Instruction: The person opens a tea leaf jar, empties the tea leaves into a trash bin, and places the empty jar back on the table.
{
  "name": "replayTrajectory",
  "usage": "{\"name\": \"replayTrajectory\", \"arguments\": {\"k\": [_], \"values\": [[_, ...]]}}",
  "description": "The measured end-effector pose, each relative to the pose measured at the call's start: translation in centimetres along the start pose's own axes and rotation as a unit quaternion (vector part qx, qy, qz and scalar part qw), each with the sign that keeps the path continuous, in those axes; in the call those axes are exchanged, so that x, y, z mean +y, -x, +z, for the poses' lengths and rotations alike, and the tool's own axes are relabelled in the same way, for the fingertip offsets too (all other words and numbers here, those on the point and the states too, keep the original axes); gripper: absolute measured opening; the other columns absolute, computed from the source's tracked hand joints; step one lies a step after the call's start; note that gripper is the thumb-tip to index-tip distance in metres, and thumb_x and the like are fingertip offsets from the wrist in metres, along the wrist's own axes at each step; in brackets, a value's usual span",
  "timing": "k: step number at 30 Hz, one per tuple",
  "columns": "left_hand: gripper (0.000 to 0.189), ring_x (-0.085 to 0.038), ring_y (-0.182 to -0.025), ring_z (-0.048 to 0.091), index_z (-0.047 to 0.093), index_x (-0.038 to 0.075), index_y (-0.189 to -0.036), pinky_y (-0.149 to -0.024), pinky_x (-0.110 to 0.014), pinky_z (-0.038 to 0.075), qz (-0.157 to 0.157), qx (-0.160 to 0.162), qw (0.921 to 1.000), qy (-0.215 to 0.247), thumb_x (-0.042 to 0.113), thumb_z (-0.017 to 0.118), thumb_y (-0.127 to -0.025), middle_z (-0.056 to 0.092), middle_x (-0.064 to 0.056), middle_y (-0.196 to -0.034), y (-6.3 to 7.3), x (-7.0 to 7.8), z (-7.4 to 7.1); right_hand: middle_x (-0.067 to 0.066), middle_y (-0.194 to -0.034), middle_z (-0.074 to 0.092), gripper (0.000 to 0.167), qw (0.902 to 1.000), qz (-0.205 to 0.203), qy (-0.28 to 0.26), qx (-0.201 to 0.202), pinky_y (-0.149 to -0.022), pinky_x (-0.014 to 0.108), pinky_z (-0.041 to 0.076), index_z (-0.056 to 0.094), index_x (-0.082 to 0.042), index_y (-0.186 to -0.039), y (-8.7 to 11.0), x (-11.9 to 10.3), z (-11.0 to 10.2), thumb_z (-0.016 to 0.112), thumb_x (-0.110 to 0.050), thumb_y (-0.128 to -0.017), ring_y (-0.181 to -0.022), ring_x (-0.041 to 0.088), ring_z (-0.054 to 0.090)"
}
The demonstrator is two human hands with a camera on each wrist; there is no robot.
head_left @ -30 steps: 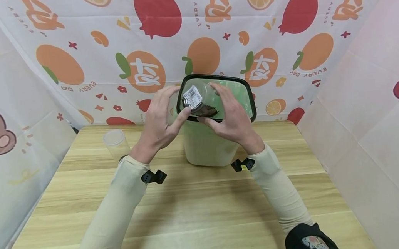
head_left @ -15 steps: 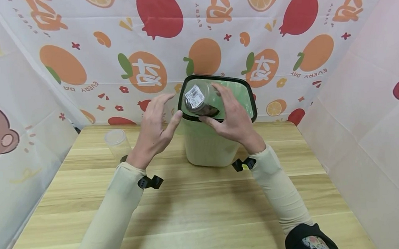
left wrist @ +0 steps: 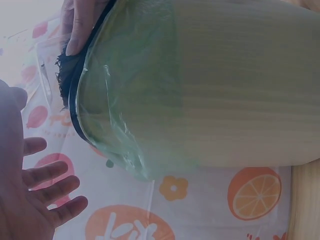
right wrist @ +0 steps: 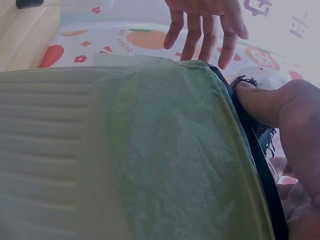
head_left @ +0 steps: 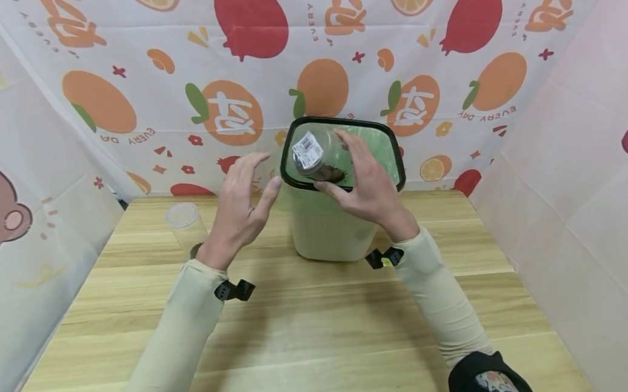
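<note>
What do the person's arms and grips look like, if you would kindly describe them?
The left grip and right grip are bare and ungloved. Pale beige sleeves cover both forearms; black fabric shows higher up, with a multicoloured print on the right. A small black device sits at each wrist, the right one bearing a yellow mark.

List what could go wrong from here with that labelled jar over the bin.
Only the right hand holds the clear jar; with the left hand open and off it, the tilted jar might slip into the bin.
The dark strands show close to the black rim, so some could catch there.
Pulling the left hand back might knock the clear container near its wrist.
</note>
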State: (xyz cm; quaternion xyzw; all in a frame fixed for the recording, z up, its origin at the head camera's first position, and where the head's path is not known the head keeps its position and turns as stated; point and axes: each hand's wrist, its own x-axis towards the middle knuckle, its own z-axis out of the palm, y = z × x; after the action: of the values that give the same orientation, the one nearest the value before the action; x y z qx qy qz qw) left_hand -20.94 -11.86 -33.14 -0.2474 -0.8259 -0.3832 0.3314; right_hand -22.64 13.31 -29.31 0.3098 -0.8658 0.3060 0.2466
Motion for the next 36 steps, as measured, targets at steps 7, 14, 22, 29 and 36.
{"name": "replayTrajectory", "arguments": {"k": [7,14,22,29,36], "values": [[0.053,-0.033,-0.138,0.048,0.052,0.008,-0.144,-0.117,-0.056,0.037,0.003,0.004,1.0,-0.003,0.043,0.05,-0.104,0.055,-0.015,-0.145,0.11,-0.13,-0.05,0.012,-0.155,0.043,0.091,1.0,0.009,-0.002,-0.002,-0.11,0.048,0.047,0.029,-0.008,-0.156,-0.06,-0.09,-0.09,0.081,-0.036,-0.086,-0.137,0.028,0.05],[0.051,-0.033,-0.137,0.049,0.053,0.008,-0.143,-0.116,-0.056,0.037,-0.001,0.005,1.0,0.001,0.041,0.05,-0.104,0.056,-0.016,-0.145,0.16,-0.28,-0.08,0.012,-0.155,0.042,0.09,0.9997,0.023,-0.011,-0.006,-0.111,0.049,0.047,0.028,-0.01,-0.157,-0.11,0.0,-0.15,0.079,-0.037,-0.088,-0.14,0.029,0.049],[0.051,-0.034,-0.137,0.049,0.053,0.008,-0.143,-0.115,-0.056,0.037,-0.003,0.002,1.0,0.001,0.041,0.051,-0.104,0.055,-0.016,-0.145,0.34,-0.48,-0.17,0.011,-0.154,0.043,0.09,0.9993,0.036,-0.009,-0.009,-0.106,0.048,0.05,0.028,-0.012,-0.157,-0.1,0.0,-0.2,0.079,-0.039,-0.088,-0.139,0.027,0.049],[0.05,-0.034,-0.137,0.049,0.053,0.007,-0.142,-0.115,-0.056,0.038,-0.003,0.004,1.0,0.0,0.039,0.051,-0.103,0.055,-0.016,-0.145,0.37,-0.6,-0.24,0.01,-0.154,0.043,0.09,0.9994,0.031,-0.013,-0.004,-0.103,0.044,0.051,0.028,-0.013,-0.157,-0.2,-0.02,-0.1,0.079,-0.04,-0.088,-0.138,0.026,0.049],[0.049,-0.034,-0.137,0.05,0.053,0.007,-0.142,-0.115,-0.056,0.038,-0.001,0.006,1.0,-0.001,0.036,0.053,-0.103,0.056,-0.017,-0.144,0.38,-0.69,-0.2,0.009,-0.154,0.044,0.089,0.9995,0.028,-0.015,-0.003,-0.102,0.042,0.051,0.029,-0.014,-0.157,-0.19,-0.04,0.02,0.078,-0.042,-0.088,-0.138,0.025,0.049]]}}
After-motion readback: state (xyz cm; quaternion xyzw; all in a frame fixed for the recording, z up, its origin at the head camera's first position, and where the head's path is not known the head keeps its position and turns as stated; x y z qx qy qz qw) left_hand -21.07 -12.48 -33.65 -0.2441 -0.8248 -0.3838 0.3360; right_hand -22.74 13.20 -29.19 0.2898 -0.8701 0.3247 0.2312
